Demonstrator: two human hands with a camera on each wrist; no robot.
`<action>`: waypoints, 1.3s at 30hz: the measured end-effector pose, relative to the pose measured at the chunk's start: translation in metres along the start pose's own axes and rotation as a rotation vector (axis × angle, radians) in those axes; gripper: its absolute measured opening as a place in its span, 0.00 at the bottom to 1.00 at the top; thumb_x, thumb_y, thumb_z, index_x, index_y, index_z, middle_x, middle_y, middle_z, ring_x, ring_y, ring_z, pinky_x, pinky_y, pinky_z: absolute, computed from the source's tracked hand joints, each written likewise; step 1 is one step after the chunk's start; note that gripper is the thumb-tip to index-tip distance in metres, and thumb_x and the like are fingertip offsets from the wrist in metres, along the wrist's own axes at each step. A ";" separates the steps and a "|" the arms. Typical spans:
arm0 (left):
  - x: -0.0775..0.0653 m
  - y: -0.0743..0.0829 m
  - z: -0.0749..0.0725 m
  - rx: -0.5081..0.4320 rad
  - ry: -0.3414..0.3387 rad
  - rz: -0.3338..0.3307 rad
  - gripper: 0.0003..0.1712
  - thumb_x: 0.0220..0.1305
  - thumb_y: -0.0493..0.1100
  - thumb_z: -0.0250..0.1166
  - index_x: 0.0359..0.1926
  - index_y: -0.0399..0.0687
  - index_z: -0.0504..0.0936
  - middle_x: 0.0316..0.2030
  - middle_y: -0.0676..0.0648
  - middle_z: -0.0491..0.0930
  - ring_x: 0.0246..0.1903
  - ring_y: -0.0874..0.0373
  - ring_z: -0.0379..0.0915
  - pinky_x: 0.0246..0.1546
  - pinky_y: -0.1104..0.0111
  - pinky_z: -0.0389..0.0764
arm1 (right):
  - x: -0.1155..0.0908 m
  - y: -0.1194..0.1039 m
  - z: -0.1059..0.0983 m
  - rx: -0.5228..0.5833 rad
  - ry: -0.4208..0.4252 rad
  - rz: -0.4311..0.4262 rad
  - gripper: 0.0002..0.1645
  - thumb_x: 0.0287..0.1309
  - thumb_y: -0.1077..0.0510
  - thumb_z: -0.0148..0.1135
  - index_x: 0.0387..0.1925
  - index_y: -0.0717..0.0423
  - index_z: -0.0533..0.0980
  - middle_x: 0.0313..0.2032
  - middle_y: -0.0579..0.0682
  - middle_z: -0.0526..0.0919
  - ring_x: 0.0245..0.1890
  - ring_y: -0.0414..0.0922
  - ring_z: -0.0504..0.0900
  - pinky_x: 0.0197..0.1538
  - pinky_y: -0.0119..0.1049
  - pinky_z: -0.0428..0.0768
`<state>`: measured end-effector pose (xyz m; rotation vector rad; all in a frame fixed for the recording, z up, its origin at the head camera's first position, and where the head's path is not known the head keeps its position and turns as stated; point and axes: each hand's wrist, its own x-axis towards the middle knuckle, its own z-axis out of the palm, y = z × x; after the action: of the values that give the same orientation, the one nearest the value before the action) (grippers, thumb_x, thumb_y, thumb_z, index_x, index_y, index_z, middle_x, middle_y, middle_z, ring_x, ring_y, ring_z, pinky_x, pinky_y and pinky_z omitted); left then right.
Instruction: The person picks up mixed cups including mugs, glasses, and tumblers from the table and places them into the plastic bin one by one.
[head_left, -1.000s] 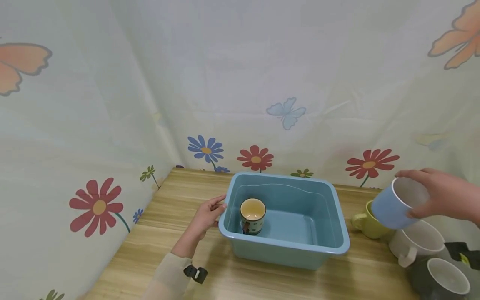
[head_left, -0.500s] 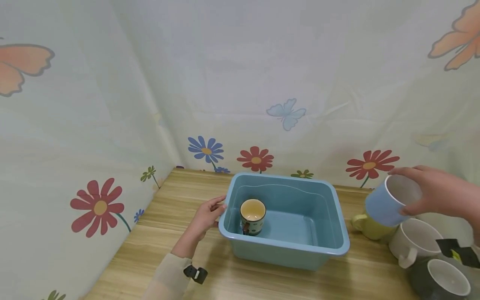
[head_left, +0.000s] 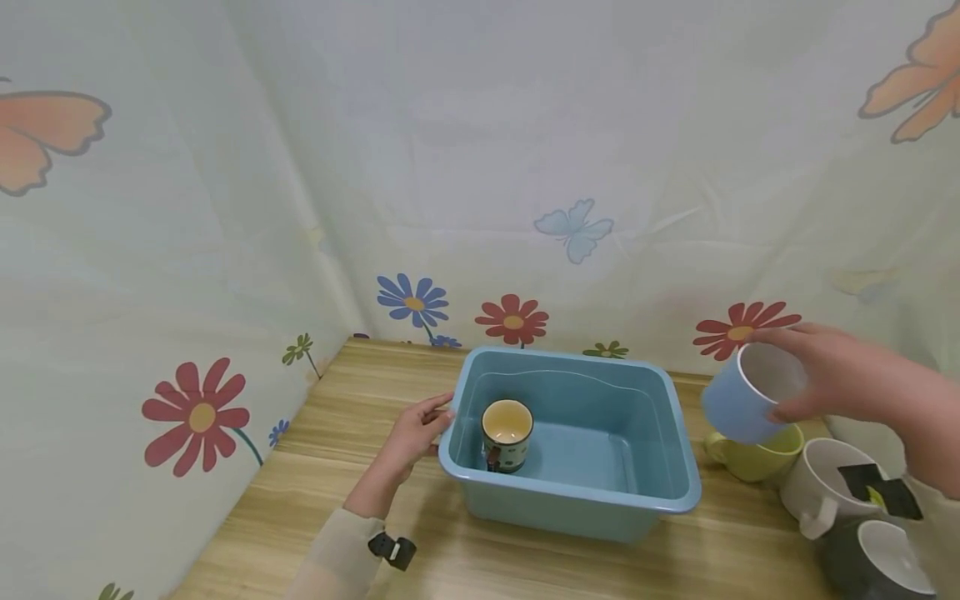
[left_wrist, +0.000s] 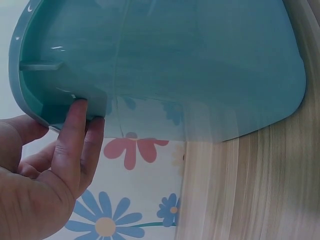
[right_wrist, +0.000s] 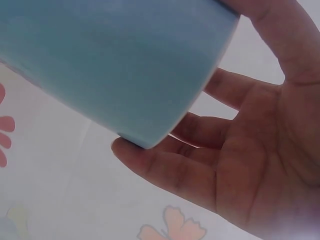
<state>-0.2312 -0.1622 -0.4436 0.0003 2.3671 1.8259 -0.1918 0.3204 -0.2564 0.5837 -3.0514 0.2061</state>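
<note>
A light blue cup (head_left: 738,407) is tilted in the air in the head view, its white inside facing right. My right hand (head_left: 847,375) grips it near the rim, fingers and thumb on opposite sides. In the right wrist view the cup's blue wall (right_wrist: 120,65) fills the upper left. My left hand (head_left: 414,429) holds the left rim of a blue plastic tub (head_left: 558,504). In the left wrist view, fingers (left_wrist: 74,137) reach under the tub's rim, with the thumb across it. Inside the tub, a patterned mug (head_left: 507,433) with a cream interior stands upright at the left.
Right of the tub stand a yellow-green mug (head_left: 756,458), a white mug (head_left: 832,479) and a dark grey mug (head_left: 877,558). The cup hangs just above the yellow-green one. A flower-printed curtain (head_left: 480,167) borders the wooden table (head_left: 405,367) at the back and left.
My right hand has carried the light blue cup left, toward the tub, and slightly up, showing more of the yellow-green mug. My left hand has stayed on the tub's rim.
</note>
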 end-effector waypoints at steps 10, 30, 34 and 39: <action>-0.001 0.004 -0.001 0.009 0.004 0.004 0.26 0.78 0.40 0.56 0.73 0.40 0.70 0.59 0.30 0.80 0.50 0.48 0.84 0.44 0.51 0.90 | 0.018 -0.016 0.003 0.045 0.002 -0.058 0.52 0.30 0.53 0.87 0.62 0.59 0.75 0.47 0.60 0.85 0.42 0.55 0.82 0.37 0.47 0.81; -0.001 0.004 -0.001 -0.003 -0.011 0.013 0.27 0.78 0.41 0.56 0.73 0.41 0.69 0.60 0.30 0.80 0.51 0.47 0.83 0.44 0.52 0.90 | 0.043 -0.052 0.010 0.047 -0.063 -0.057 0.50 0.40 0.52 0.85 0.67 0.58 0.74 0.61 0.69 0.78 0.61 0.69 0.74 0.48 0.63 0.83; -0.002 0.003 0.000 -0.003 -0.008 0.011 0.27 0.78 0.41 0.56 0.73 0.40 0.69 0.60 0.30 0.79 0.51 0.47 0.83 0.44 0.51 0.90 | 0.048 -0.058 0.010 0.071 -0.083 -0.053 0.49 0.41 0.52 0.84 0.67 0.57 0.74 0.63 0.69 0.77 0.61 0.68 0.74 0.48 0.60 0.85; -0.002 0.001 0.001 -0.005 -0.003 0.007 0.27 0.77 0.40 0.57 0.73 0.40 0.70 0.60 0.30 0.80 0.51 0.46 0.83 0.44 0.51 0.90 | 0.053 -0.065 0.012 0.089 -0.092 -0.063 0.49 0.41 0.52 0.84 0.67 0.57 0.74 0.63 0.67 0.78 0.61 0.67 0.74 0.49 0.59 0.85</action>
<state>-0.2292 -0.1613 -0.4426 0.0110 2.3635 1.8333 -0.2175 0.2394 -0.2573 0.7133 -3.1196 0.3238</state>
